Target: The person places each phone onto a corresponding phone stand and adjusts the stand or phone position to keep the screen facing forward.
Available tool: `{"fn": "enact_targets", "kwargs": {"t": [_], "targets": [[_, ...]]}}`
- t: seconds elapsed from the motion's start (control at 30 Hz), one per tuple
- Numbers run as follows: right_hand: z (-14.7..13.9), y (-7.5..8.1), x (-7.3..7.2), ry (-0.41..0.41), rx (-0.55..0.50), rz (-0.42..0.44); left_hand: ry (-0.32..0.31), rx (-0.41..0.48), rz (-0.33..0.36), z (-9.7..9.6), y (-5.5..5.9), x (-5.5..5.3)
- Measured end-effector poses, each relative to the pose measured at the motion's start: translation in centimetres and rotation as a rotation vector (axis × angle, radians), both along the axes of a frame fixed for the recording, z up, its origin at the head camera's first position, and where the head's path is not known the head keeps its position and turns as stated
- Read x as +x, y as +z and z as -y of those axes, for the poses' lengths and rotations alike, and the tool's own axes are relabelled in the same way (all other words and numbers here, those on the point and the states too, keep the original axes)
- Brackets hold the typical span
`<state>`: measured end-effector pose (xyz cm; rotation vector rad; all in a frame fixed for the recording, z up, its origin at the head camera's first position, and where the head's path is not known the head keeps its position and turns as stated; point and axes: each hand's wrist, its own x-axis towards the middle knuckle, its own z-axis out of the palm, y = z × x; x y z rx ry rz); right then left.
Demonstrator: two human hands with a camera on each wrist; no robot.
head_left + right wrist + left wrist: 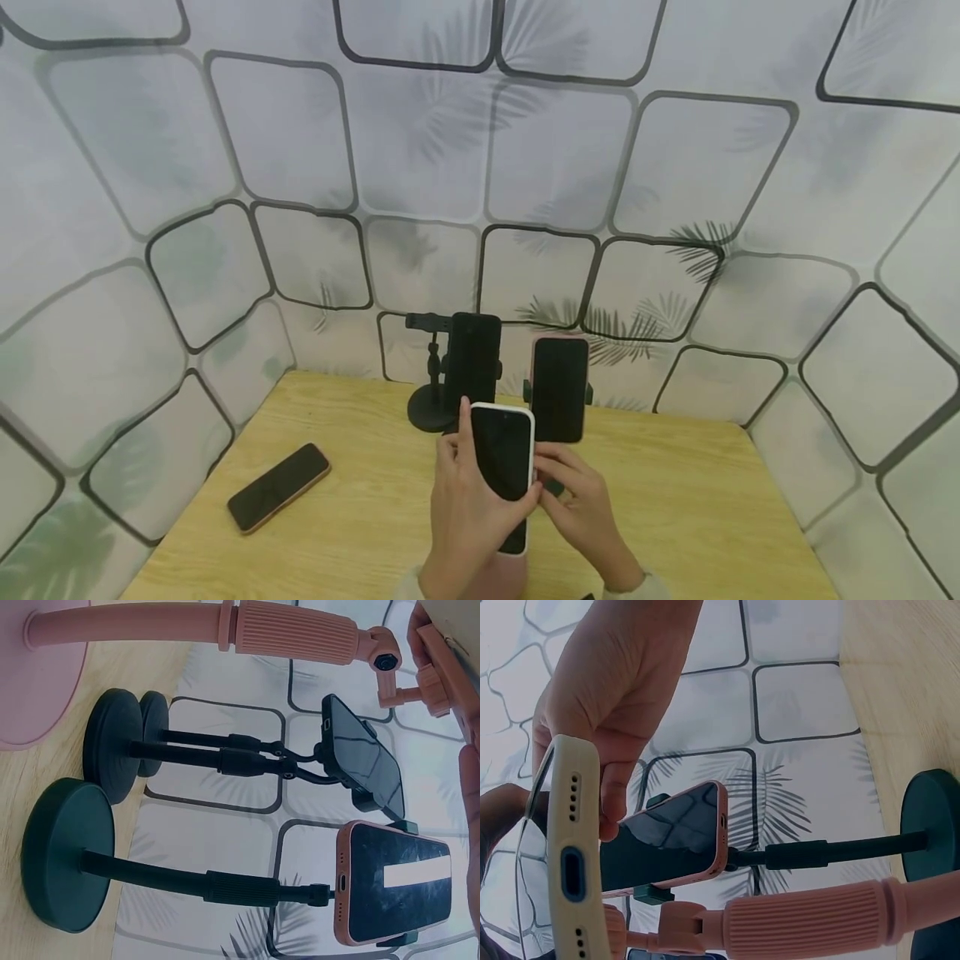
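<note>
A phone in a white case (504, 450) stands upright over the pink stand, screen toward me. My left hand (465, 508) grips it, thumb across the lower screen and index finger along the left edge. At the phone's right edge my right hand (581, 504) pinches with thumb and fingers, close to the pink stand's clamp. In the right wrist view that pink clamp (435, 686) lies behind the phone, fingertips beside it. The left wrist view shows the case's bottom edge with its port opening (574, 874). Below the phone is the round pink base (504, 579).
Behind my hands, a black phone (472, 358) sits in a black stand, and a pink-edged phone (558, 387) in a dark green stand. Another black stand (431, 408) is at the back left. A phone (279, 487) lies flat on the wooden table (675, 500), left.
</note>
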<state>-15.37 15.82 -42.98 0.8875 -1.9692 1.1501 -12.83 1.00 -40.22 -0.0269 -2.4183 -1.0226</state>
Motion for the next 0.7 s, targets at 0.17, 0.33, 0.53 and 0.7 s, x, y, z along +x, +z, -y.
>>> {"fn": "enact_targets", "kwargs": {"t": [0.17, 0.33, 0.53, 0.7], "targets": [[-0.24, -0.31, -0.03, 0.035, -0.058, 0.0, -0.001, 0.016, -0.019, 0.0, -0.03, -0.13], [-0.36, -0.6, -0.02, 0.094, -0.129, -0.002, -0.015, 0.033, -0.013, -0.05, -0.17, -0.19], [-0.32, -0.82, 0.0, 0.193, -0.205, 0.008, -0.025, 0.044, 0.009, 0.06, -0.23, -0.1], [-0.42, -0.77, -0.04, 0.26, -0.242, 0.028, -0.008, 0.033, 0.013, 0.27, -0.29, -0.06]]}}
